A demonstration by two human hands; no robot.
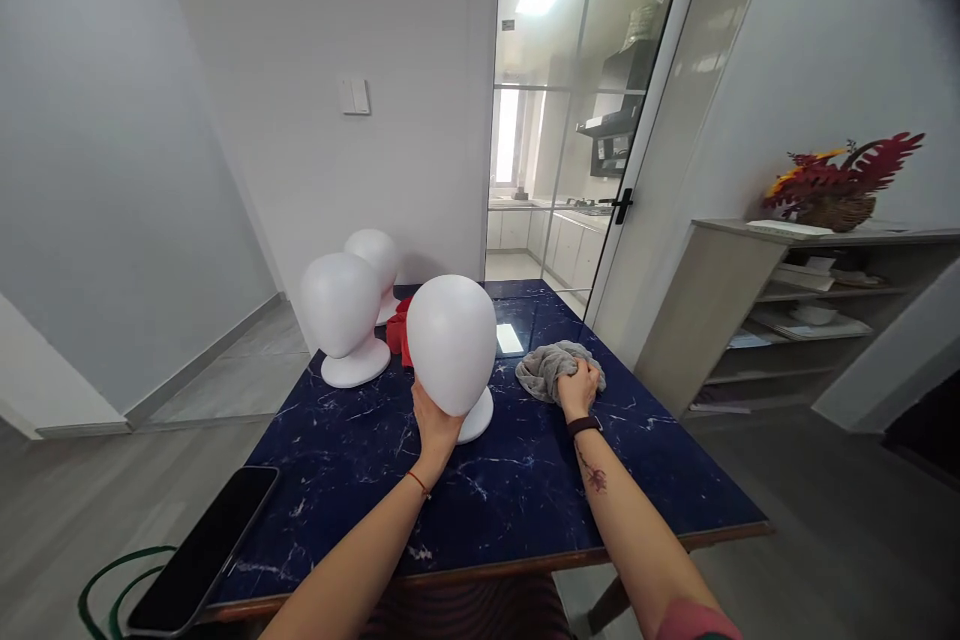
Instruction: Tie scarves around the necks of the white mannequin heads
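A white mannequin head (452,335) with a round base stands near the middle of the blue marbled table (510,495). My left hand (436,425) is wrapped around its neck from the left, with some fingers hidden behind it. On the right, my right hand (579,388) grips a crumpled grey cloth (541,370) that lies on the tabletop. Two more white heads, a nearer one (341,305) and a farther one (373,255), stand at the back left. Between them and the held head is a red cloth (397,330), partly hidden.
At the front left corner lies a black phone (206,550), with a green cord (112,580) beside it. Behind the table are a wall and a glass door (551,120). A shelf unit (675,320) with a flower basket (836,210) stands to the right.
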